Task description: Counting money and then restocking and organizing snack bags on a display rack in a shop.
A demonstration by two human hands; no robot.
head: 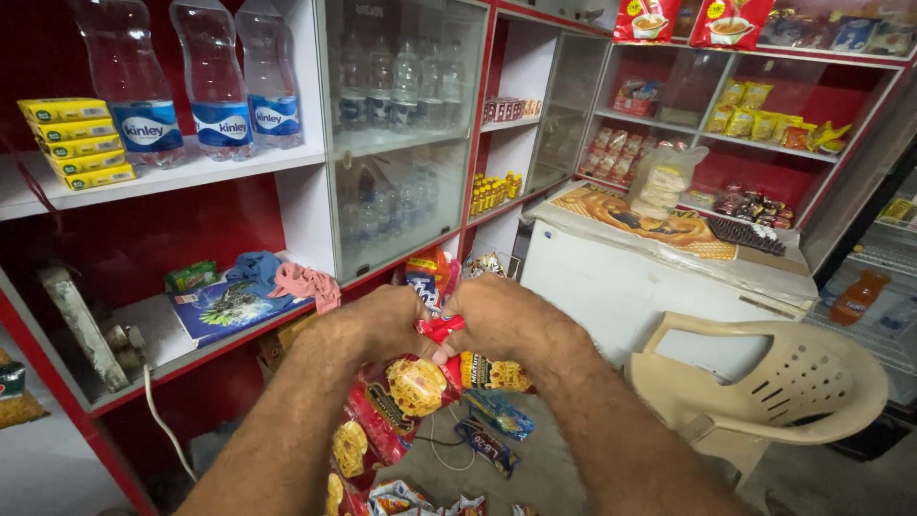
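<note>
Both my hands meet in the middle of the view. My left hand (387, 320) and my right hand (497, 315) are closed on the red top edge of a strip of snack packets (411, 392), which hangs down from my grip. The packets are red and yellow with pictures of fried snacks. More packets of the strip (349, 449) trail toward the floor. Blue packets (492, 425) hang just behind and below my right hand.
A red and white shelf unit (239, 167) holds large water bottles (220, 81), yellow boxes (76, 143) and cloths (287, 277). A glass-door cabinet (401, 134) stands behind. A white chest freezer (611, 287) and a beige plastic chair (774, 382) are at right.
</note>
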